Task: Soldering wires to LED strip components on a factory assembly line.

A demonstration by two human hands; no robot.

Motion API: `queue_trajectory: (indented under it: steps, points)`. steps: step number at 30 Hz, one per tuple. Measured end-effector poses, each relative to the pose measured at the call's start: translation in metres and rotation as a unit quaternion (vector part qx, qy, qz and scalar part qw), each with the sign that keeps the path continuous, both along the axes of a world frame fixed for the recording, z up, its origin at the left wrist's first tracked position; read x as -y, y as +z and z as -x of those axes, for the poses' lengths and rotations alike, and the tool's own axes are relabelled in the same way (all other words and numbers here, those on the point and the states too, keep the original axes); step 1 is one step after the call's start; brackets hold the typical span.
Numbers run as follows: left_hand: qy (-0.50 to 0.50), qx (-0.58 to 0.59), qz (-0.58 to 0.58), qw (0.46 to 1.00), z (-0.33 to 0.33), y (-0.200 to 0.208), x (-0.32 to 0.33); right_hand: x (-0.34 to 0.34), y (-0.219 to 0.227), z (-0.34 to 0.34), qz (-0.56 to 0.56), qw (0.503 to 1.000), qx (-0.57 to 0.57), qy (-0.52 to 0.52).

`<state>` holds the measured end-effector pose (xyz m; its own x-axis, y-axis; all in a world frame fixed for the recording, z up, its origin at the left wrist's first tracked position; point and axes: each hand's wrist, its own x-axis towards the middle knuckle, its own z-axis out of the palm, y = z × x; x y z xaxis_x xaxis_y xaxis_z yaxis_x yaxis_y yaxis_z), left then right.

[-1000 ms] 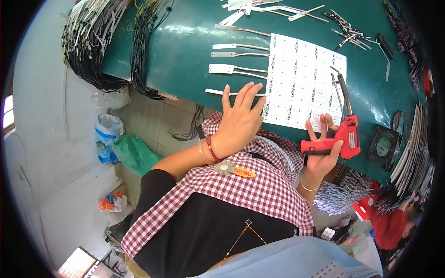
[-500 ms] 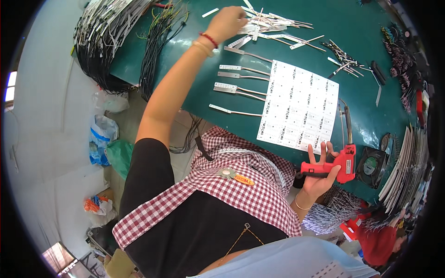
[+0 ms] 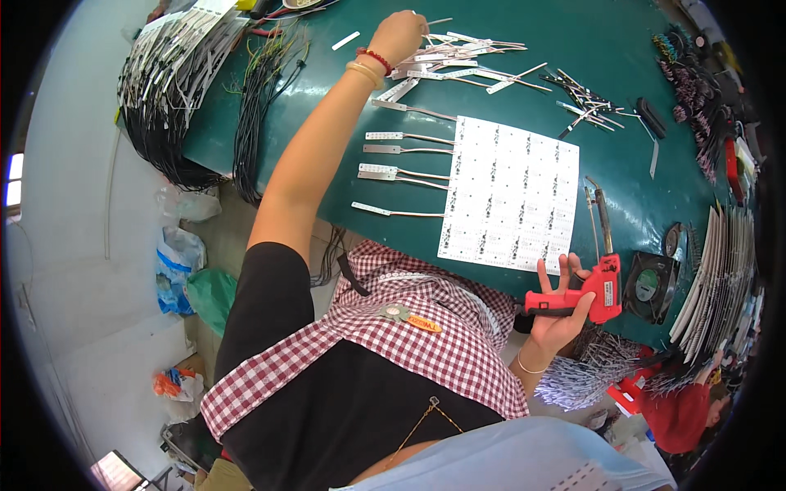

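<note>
My left hand (image 3: 399,34) is stretched far across the green table (image 3: 589,74), closed on a thin white wired strip at the edge of a loose pile of such strips (image 3: 467,61). My right hand (image 3: 557,315) grips a red pistol-shaped soldering gun (image 3: 591,286) at the table's near edge, its metal tip pointing away from me. Between the hands lies a white panel of small circuit boards (image 3: 512,192). A row of several single white strips with wires (image 3: 401,168) lies just left of that panel.
Bundles of black wired strips (image 3: 176,90) hang over the table's left end. A small black fan (image 3: 651,286) and stacked white strips (image 3: 725,278) sit at the right. More small parts (image 3: 589,98) lie scattered beyond the panel. Plastic bags (image 3: 176,258) lie on the floor.
My left arm has reached from the near edge out to the far pile of strips and closed on one. The right hand stays at the edge with the soldering gun.
</note>
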<state>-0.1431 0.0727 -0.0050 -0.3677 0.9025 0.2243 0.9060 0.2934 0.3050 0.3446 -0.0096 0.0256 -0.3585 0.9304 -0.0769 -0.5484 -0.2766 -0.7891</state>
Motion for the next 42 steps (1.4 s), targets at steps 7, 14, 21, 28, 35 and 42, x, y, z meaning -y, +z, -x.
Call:
queue_trajectory:
  steps: [7,14,21,28,35,42]
  points:
    - [-0.154,-0.058,0.044,0.985,0.001,0.006,-0.013,-0.003,0.007,0.005,-0.003,1.0,-0.009,0.008]
    - [-0.119,0.053,0.134,0.982,-0.002,0.012,-0.024,0.002,0.01,0.006,-0.005,1.0,0.0,-0.005]
    - [-0.02,0.038,-0.009,0.999,0.023,0.016,-0.009,0.001,0.012,0.005,-0.007,1.0,0.002,0.002]
    - [-0.088,0.477,-0.234,0.842,-0.019,0.036,0.049,-0.003,0.012,0.01,-0.007,1.0,-0.006,0.01]
    - [-0.101,0.546,-0.303,0.775,-0.048,0.015,0.048,-0.007,0.013,0.02,0.004,0.999,-0.001,0.035]
    - [-0.122,0.546,-0.32,0.764,-0.061,0.028,0.041,0.009,0.021,0.019,-0.015,0.999,0.013,0.026]
